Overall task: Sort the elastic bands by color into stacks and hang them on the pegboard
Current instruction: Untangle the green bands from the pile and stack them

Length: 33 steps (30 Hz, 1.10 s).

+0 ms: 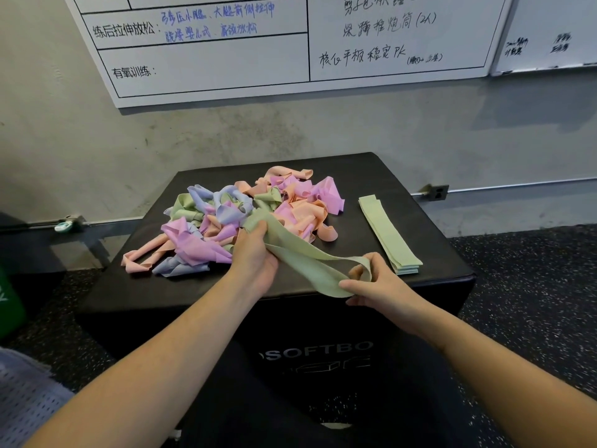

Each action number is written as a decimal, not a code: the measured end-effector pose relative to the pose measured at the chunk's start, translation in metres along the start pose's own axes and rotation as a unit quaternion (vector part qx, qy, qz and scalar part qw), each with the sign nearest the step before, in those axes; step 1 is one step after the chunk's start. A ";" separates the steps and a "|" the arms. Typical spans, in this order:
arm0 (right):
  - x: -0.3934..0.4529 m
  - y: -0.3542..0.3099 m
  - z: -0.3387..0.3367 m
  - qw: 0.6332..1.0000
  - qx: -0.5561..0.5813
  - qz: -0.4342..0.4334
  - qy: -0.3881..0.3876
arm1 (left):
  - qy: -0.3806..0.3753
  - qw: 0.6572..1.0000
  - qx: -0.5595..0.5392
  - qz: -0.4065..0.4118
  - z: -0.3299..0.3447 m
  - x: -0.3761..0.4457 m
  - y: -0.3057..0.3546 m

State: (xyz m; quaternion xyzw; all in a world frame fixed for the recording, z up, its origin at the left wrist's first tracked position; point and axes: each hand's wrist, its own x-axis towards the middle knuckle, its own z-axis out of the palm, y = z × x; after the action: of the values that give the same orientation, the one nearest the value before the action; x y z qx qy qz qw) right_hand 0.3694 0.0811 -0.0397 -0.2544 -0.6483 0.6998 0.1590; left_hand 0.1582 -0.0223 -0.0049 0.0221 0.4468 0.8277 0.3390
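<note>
A tangled heap of elastic bands (226, 218) in pink, peach, lilac and green lies on top of a black soft box (355, 166). One green band (300, 257) stretches between both hands above the box's front edge. My left hand (255, 253) grips its upper end beside the heap. My right hand (371, 282) pinches its lower looped end. A flat stack of green bands (387, 234) lies on the right side of the box. No pegboard is in view.
A concrete wall with a large whiteboard (226, 66) rises behind the box. A pipe and a wall socket (437, 192) run along the wall's base. Speckled black floor (533, 302) surrounds the box. A green object (9, 302) stands at the left edge.
</note>
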 end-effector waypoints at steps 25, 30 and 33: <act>-0.007 -0.016 -0.014 0.989 0.142 0.002 -0.049 | 0.078 0.993 0.083 0.011 -0.017 0.016 0.002; -0.002 -0.009 -0.021 0.999 -0.041 0.024 0.011 | 0.044 0.995 0.089 0.018 -0.013 0.017 0.012; -0.001 -0.004 -0.025 0.999 -0.004 0.025 0.041 | 0.024 0.993 0.108 0.030 -0.007 0.016 0.017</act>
State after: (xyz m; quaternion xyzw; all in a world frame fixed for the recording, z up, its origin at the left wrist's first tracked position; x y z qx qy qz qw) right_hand 0.3833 0.1017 -0.0364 -0.2994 -0.6377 0.6898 0.1667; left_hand 0.1340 -0.0243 -0.0009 0.0521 0.5402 0.7849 0.2991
